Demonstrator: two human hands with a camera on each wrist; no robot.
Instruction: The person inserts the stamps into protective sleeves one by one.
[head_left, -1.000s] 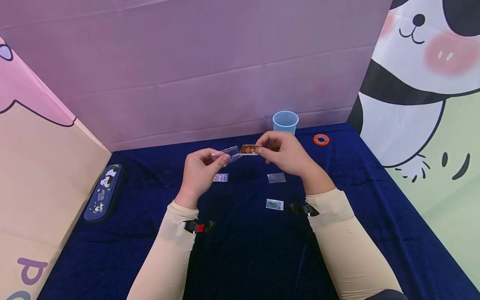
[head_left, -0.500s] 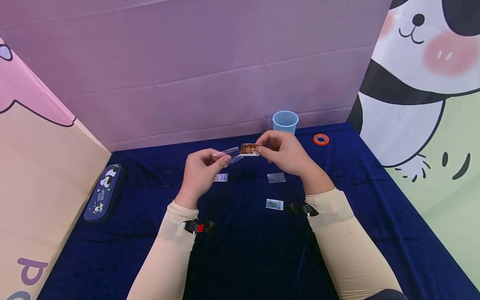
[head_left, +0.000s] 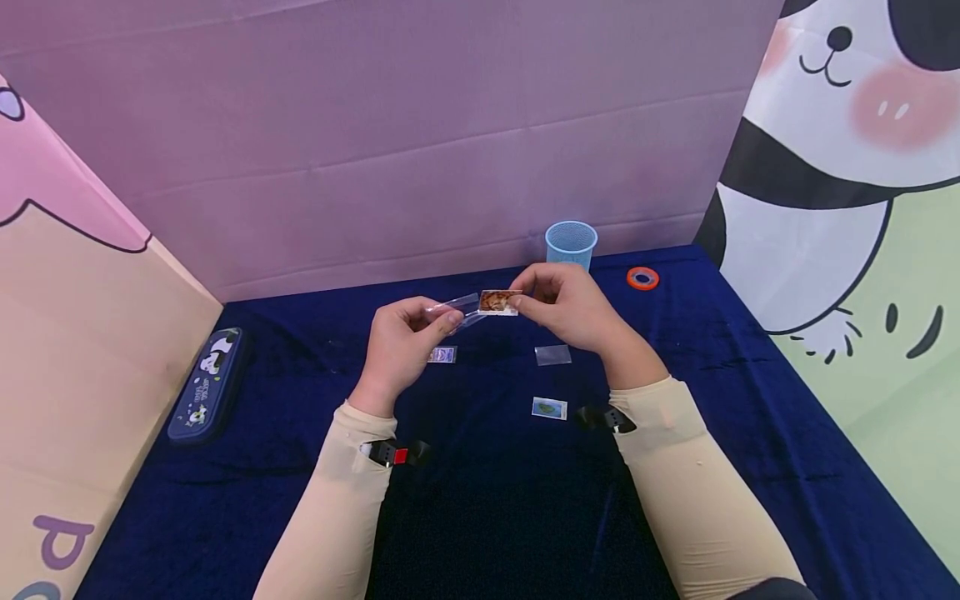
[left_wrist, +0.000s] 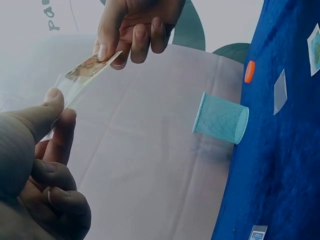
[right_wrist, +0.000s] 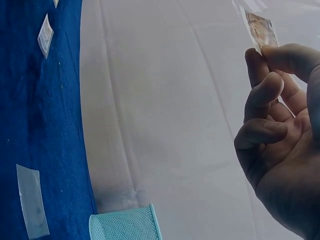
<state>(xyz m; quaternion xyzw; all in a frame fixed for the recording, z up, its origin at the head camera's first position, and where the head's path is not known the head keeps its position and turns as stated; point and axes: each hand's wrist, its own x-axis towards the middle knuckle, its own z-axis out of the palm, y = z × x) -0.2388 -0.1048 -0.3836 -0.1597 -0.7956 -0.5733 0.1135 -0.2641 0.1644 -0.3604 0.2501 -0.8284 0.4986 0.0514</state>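
Observation:
My left hand (head_left: 405,346) pinches a small clear plastic sleeve (head_left: 467,303) between thumb and forefinger, its mouth turned to the right. Facing it, my right hand (head_left: 573,308) holds a small stamp (head_left: 495,302) by its right end; the stamp has a brown picture and a white border. Both are up above the table. The stamp's left end is right at the sleeve's mouth, and in the left wrist view the stamp (left_wrist: 86,69) overlaps the clear film. The right wrist view shows thumb and forefinger at one corner of the stamp (right_wrist: 262,29).
On the dark blue cloth (head_left: 480,517) lie another clear sleeve (head_left: 552,356), a blue-green stamp (head_left: 550,408) and a purple-blue stamp (head_left: 442,355), partly behind the left hand. A light-blue mesh cup (head_left: 572,242) and an orange tape roll (head_left: 642,279) stand behind; a pencil case (head_left: 207,385) lies left.
The stamp has shifted slightly left and down against the mouth of the sleeve. Both hands keep their grip and have otherwise hardly moved.

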